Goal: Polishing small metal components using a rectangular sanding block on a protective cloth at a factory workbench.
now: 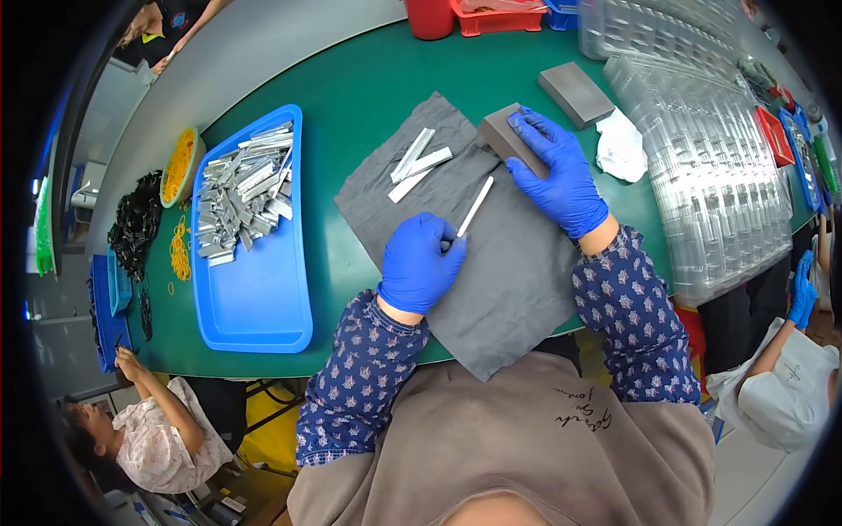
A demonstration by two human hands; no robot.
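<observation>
My left hand (421,263), in a blue glove, is closed on one end of a thin, pale metal strip (476,207) that points up and to the right over a dark grey cloth (517,298). A grey rectangular block (502,140) is gripped by my right hand (557,171), also gloved in blue, near the cloth's upper right edge. The strip and the block are apart. Several loose metal strips (423,173) lie on the cloth, up and left of the held one.
At left, a blue tray (250,329) carries a heap of metal pieces (246,193); beyond it sits a bowl of yellow rubber bands (180,167). On the right are another grey block (576,94), a white crumpled cloth (621,147) and stacked clear plastic trays (702,175). Other people sit on both sides.
</observation>
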